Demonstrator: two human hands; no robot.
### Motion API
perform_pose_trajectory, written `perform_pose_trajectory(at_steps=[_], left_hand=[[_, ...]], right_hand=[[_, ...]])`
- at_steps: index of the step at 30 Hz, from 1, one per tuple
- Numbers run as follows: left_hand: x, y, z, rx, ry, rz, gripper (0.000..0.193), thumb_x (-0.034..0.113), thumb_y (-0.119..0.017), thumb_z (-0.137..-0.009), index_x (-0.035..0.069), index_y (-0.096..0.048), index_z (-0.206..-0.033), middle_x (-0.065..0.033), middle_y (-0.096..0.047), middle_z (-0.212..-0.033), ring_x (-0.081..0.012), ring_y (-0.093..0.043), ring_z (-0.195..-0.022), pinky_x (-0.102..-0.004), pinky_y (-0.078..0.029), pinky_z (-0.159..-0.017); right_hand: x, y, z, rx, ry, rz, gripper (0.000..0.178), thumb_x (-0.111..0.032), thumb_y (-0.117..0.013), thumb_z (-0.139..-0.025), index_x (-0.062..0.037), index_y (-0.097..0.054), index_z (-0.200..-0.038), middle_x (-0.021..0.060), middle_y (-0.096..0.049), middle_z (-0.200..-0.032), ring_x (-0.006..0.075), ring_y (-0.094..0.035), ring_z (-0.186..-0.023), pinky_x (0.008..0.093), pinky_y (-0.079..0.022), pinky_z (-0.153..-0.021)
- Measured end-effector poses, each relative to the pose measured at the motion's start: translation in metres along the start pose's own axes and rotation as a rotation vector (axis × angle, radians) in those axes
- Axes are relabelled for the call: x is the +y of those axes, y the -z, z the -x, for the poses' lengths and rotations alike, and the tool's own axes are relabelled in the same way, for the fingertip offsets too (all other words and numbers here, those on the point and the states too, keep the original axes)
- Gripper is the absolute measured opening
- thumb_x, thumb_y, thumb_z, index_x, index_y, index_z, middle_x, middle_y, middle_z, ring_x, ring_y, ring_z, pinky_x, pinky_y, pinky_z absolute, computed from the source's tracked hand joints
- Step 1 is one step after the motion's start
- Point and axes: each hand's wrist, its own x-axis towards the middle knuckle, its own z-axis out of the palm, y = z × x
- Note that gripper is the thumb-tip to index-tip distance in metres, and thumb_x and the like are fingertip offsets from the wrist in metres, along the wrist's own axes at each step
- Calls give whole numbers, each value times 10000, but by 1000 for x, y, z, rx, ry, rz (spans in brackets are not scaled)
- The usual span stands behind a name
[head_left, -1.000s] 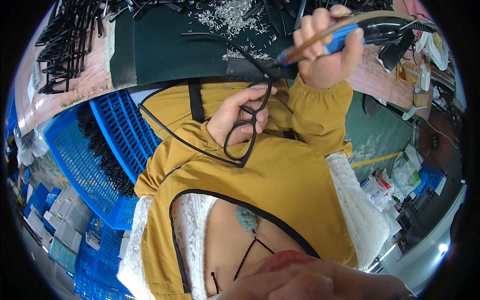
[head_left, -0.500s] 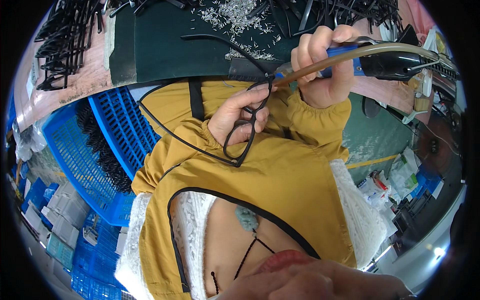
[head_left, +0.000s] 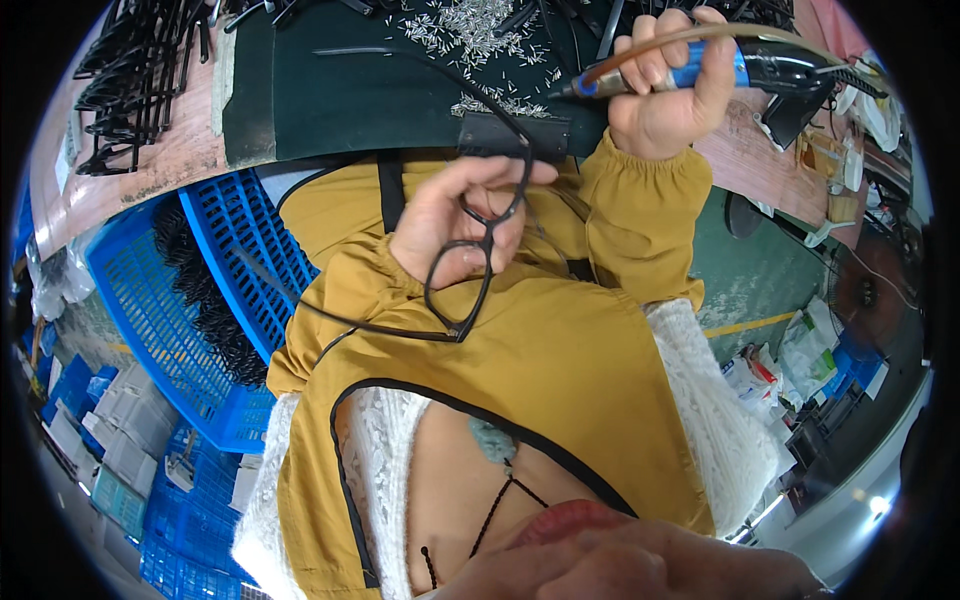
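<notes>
My left hand (head_left: 440, 215) is closed round a black eyeglass frame (head_left: 489, 262), in front of my yellow smock. The frame has its two temples spread: one reaches up over the dark mat, the other out to the left over the sleeve. No lenses can be made out in the rims. My right hand (head_left: 665, 95) grips a blue and black powered screwdriver (head_left: 740, 68), with a brown hose (head_left: 655, 45) curving over it. Its tip points left above the mat, apart from the frame, beside a heap of tiny silver screws (head_left: 475, 35).
A dark green mat (head_left: 340, 115) covers the bench, with a black pad (head_left: 515, 135) at its front edge. Black frames (head_left: 130, 100) are piled at left; more black parts lie at the back. Blue baskets (head_left: 125, 325), one holding black pieces, stand left below the bench.
The screwdriver has moved up and away from the frame's hinge, over the mat. My left hand has shifted slightly left with the frame, which has turned a little.
</notes>
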Motion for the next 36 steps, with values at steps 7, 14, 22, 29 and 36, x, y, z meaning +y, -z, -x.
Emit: perform_pose_trajectory(at_steps=[7,14,22,29,36], left_hand=[[25,-12,-13,53,-952,-348,360,-58,-626,-927,-30,-533,-1273,-104,-608,-1043,-217,-645,-1058,-334,-568,-913],[-18,5,-4,139,-1154,-1203,334,-161,-557,-880,-2,-636,-1163,-278,-559,-1435,-401,-625,-1246,-361,-506,-1003],[-29,17,-14,171,-1214,-1129,284,-175,-576,-884,-19,-633,-1114,-291,-666,-1274,-403,-676,-1192,-349,-533,-969],[-32,20,-23,183,-1328,-1132,235,-161,-599,-893,-31,-640,-1085,-247,-717,-1133,-371,-698,-1164,-363,-550,-930],[2,0,16,312,-1043,-582,212,119,-588,-1059,-23,-596,-1216,-222,-624,-1323,-265,-664,-1161,-374,-557,-1001]], right_hand=[[28,2,-18,-14,-17,-967,203,-333,-582,-1059,-138,-530,-1078,-25,-396,-720,75,-383,-535,209,-320,-413],[-2,-14,-5,-175,-163,16,306,-330,-671,-1018,-113,-494,-1139,1,-427,-715,106,-414,-543,254,-351,-456],[4,-16,7,-179,-146,-25,270,-261,-694,-998,-109,-483,-1073,4,-425,-685,102,-407,-515,245,-344,-457],[3,-19,7,-76,-197,42,241,-213,-652,-1020,-117,-443,-948,0,-395,-650,86,-361,-492,233,-291,-427],[-17,10,16,-47,-171,97,395,-452,-580,-1042,-102,-548,-1225,-19,-446,-822,92,-414,-650,217,-365,-527]])
